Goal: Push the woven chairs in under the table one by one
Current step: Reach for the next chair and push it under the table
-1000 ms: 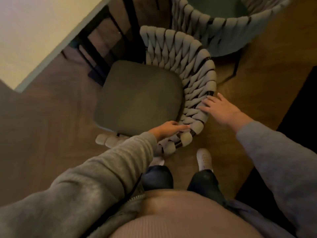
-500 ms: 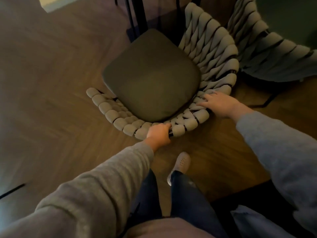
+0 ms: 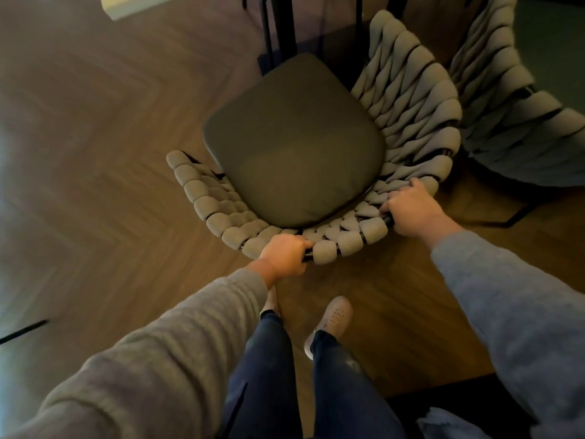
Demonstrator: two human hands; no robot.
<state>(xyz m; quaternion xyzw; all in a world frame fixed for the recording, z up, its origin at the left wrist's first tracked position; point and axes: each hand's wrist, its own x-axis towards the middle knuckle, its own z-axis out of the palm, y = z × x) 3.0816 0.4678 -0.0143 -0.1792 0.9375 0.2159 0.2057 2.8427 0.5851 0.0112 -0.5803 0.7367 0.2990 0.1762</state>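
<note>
The woven chair (image 3: pixel 408 99) is sitting mid-frame on the herringbone wood floor (image 3: pixel 95 147), below the pale table corner (image 3: pixel 136 6) at upper left. The left hand (image 3: pixel 285 255) and right hand (image 3: pixel 411 210) are each gripping its curved back rim. A second chair (image 3: pixel 506 106) is standing upper right

1. The chair (image 3: pixel 294 137) stands on the floor (image 3: pixel 95 153) straight before me, its curved back nearest me.
2. My left hand (image 3: pixel 285 255) grips the near rim of that back, and my right hand (image 3: pixel 411 210) grips the rim further right.
3. A second chair (image 3: pixel 512 122) stands just right of it.
4. The table (image 3: pixel 133 4) corner lies beyond, to the left.
5. My shoe (image 3: pixel 335 315) is behind the chair, below my hands.
</note>
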